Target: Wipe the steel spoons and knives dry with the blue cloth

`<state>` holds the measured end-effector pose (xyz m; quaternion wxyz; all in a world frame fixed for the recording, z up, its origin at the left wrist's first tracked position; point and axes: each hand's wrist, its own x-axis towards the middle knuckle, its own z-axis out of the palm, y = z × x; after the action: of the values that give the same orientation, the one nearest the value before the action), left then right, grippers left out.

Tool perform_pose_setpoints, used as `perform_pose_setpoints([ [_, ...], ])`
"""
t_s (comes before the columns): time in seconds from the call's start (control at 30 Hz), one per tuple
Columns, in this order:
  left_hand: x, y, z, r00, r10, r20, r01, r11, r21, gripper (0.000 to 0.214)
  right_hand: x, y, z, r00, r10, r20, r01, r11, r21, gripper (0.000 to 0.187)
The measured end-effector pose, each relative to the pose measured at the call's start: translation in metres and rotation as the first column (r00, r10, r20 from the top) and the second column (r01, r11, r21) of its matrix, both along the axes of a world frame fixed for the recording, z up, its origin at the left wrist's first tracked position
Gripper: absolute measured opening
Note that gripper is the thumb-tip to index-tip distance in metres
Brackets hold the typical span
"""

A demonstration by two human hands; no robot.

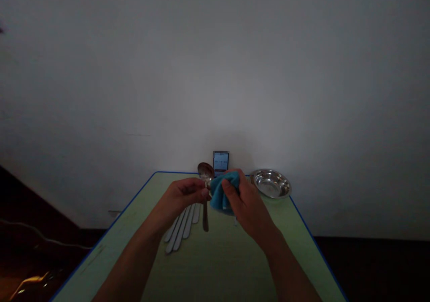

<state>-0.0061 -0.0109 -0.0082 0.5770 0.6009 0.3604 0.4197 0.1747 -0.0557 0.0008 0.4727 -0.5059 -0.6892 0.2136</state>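
Observation:
A blue cloth [219, 198] is bunched up in my right hand [247, 203], whose fingers and thumb are closed around it. My left hand [183, 198] pinches a small shiny metal piece [207, 184] at the cloth's left edge; most of it is hidden, so its kind cannot be made out. Behind the left fingertips a ladle [205, 171] shows its round bowl toward the wall and its handle toward me. Under and beside my left wrist, several long flat pale handles [179, 232] lie fanned out on the table, their far ends covered by the hand.
A round shiny metal bowl [271, 184] stands at the table's back right corner. Against the wall leans a phone [221, 161] with its screen lit. The pale green table [215, 266] has a blue edge. A white cable [47, 238] runs at the far left, off the table.

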Motion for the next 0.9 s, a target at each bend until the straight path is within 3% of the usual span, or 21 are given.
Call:
perform_pose_setpoints([
  [0.23,0.013,0.0,-0.005,0.975,0.206,0.082,-0.2,0.977,-0.078,0.012,-0.027,0.0,-0.012,0.992,0.123,-0.024,-0.124,0.988,-0.091,0.035],
  [0.33,0.013,-0.001,-0.003,0.967,0.254,0.037,-0.253,0.967,-0.034,0.01,-0.032,0.004,-0.02,0.993,0.108,-0.039,-0.113,0.98,-0.166,0.036],
  [0.47,0.013,-0.001,0.0,0.945,0.326,0.04,-0.328,0.942,0.072,0.011,-0.034,0.01,-0.027,0.973,0.152,-0.171,-0.182,0.968,-0.175,0.035],
  [0.63,0.017,-0.003,-0.001,0.946,0.308,0.105,-0.309,0.951,0.0,0.013,-0.031,0.01,-0.026,0.944,0.204,-0.261,-0.244,0.961,-0.132,0.034],
  [0.9,0.027,-0.013,-0.004,0.934,0.284,0.218,-0.25,0.953,-0.169,0.026,-0.035,0.01,-0.026,0.95,0.112,-0.291,-0.162,0.975,-0.153,0.034],
])
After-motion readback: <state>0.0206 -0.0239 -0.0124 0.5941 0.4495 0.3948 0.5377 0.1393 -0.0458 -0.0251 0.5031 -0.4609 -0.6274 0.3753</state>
